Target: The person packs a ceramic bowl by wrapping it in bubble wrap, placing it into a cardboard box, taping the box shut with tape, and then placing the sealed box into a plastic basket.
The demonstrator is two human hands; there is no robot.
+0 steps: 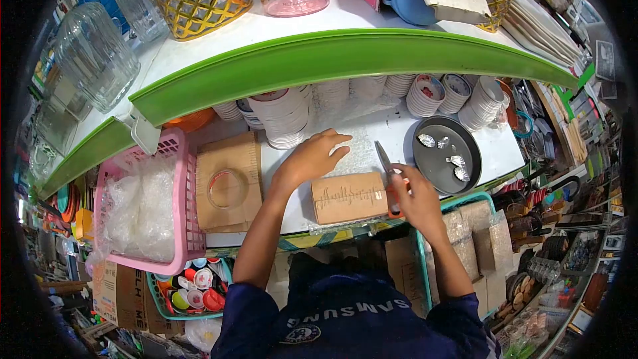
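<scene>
A pair of scissors (pixel 383 156) with orange handles is held in my right hand (pixel 417 203), its dark blades pointing away from me. Just left of that hand, a small brown cardboard packet (pixel 349 198) lies near the front edge of the white shelf. My left hand (pixel 320 154) is above a sheet of bubble wrap (pixel 359 143), fingers apart and nothing in them. Part of the bubble wrap also shows under the packet. To the right sits a round dark pan (pixel 435 166) with several small silvery shell-shaped pieces in it.
At left, a roll of tape (pixel 227 189) rests on flat cardboard (pixel 211 153), beside a pink basket (pixel 178 206) of plastic wrap. Stacked white bowls (pixel 282 119) line the back. A green-edged shelf (pixel 345 52) overhangs. Teal baskets (pixel 423 272) stand below the front edge.
</scene>
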